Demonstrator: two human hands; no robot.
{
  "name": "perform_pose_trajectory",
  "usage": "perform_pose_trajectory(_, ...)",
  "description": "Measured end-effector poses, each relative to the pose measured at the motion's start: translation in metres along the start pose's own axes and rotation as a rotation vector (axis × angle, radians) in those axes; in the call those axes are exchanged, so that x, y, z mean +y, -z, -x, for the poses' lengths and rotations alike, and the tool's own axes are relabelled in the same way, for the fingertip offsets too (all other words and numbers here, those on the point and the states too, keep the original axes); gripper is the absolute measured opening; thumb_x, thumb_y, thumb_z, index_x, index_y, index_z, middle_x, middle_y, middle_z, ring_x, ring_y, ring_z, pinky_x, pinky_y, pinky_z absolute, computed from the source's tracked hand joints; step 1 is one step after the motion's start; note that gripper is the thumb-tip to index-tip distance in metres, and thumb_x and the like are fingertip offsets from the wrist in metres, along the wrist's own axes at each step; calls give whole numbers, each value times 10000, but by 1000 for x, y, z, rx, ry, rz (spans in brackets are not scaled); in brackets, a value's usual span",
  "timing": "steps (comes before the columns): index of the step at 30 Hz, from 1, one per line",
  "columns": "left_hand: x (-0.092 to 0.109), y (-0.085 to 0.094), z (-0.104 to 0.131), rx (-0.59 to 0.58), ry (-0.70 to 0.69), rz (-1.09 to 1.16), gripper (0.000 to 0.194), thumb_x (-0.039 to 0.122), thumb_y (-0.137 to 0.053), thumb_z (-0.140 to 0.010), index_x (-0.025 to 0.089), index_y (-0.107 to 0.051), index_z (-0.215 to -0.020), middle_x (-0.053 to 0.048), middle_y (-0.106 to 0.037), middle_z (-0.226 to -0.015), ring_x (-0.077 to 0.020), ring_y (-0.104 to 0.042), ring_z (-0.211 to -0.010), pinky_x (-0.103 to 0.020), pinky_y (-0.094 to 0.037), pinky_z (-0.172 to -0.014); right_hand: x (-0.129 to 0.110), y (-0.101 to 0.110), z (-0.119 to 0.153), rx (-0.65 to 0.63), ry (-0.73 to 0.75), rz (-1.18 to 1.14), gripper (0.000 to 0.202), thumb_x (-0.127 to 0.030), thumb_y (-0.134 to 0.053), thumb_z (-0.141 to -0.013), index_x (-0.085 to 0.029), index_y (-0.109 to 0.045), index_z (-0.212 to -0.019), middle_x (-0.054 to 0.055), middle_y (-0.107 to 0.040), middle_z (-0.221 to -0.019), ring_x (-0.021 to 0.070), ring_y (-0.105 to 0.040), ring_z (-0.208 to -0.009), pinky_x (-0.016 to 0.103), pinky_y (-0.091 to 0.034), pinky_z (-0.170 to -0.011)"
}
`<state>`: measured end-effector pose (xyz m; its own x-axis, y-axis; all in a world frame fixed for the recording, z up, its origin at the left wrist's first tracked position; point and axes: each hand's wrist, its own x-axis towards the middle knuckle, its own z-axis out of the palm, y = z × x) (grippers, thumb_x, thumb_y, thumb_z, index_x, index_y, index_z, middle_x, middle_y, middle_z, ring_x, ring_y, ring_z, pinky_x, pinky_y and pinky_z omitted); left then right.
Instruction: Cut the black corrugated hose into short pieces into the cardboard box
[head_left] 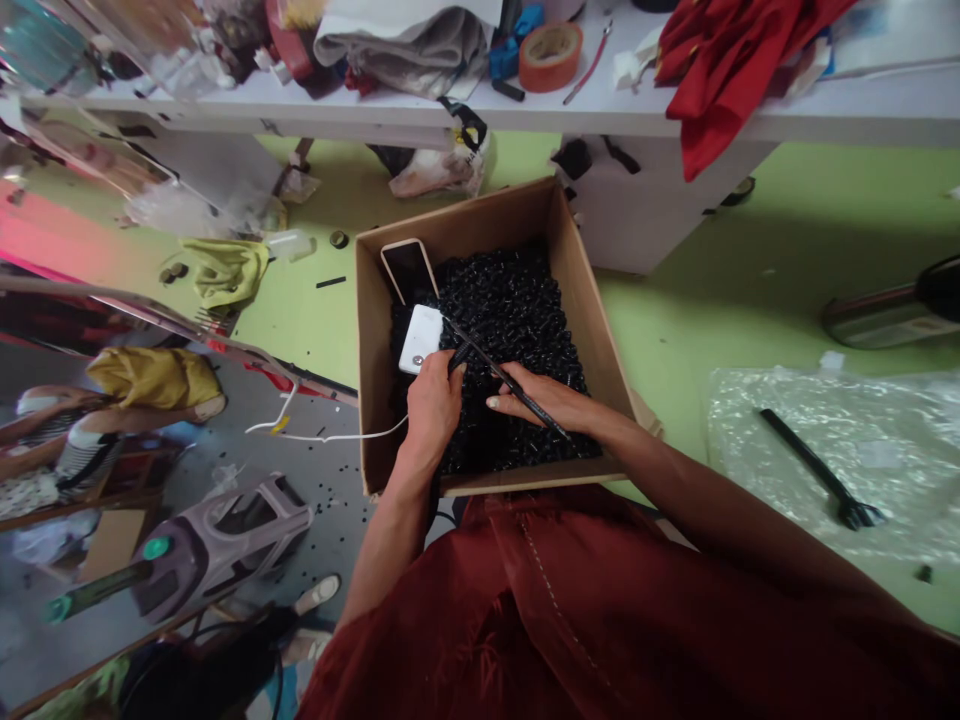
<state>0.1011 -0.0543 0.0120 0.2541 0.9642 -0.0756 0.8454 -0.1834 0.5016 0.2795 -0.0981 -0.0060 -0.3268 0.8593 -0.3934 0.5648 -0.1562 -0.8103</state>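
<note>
Numerous small black pieces (510, 290) lie inside an open cardboard box (487, 222), with a white device (421, 340) at its left side. The right hand (541, 394) has its fingers closed about a thin black strip (541, 411) slanting above the pieces; the left hand (435, 395) curls its fingers beside the strip, their exact grip undeterminable.

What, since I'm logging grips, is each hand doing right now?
Left hand: closed, fingers at a small dark piece; exactly what it is cannot be told.
Right hand: partly closed, holding a long, thin, straight black rod.
</note>
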Motion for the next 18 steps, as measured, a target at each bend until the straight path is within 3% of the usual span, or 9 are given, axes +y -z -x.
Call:
perform_pose_trajectory(9, 0, -3, 0, -8, -10, -77, 253, 227, -432, -907, 161, -582, -1100, -112, -652, -1066, -229, -612, -967, -351, -464, -836, 1, -9, -6, 82, -54, 46, 462, -536, -422, -897, -173, -463, -1181, 123, -636, -1070, 250, -614, -955, 317, -447, -787)
perform_pose_trajectory(14, -1, -6, 0, -16, -17, -114, 250, 208, -437, -901, 154, -581, -1097, -119, -646, -1068, -228, -618, -929, -346, -467, -816, 2, -12, -7, 105, -76, 93, 250, -353, -449, -876, -203, -503, -1069, 61, -648, -922, 205, -606, -825, 267, -425, -718)
perform_pose_trajectory(18, -2, -7, -1, -39, -7, -123, 249, 215, -443, -899, 149, -581, -1096, -127, -644, -1062, -234, -621, -924, -346, -466, -809, 3, -12, -5, 122, -53, 127, 212, -245, -426, -838, -208, -510, -1029, 41, -635, -867, 184, -592, -774, 249, -408, -698)
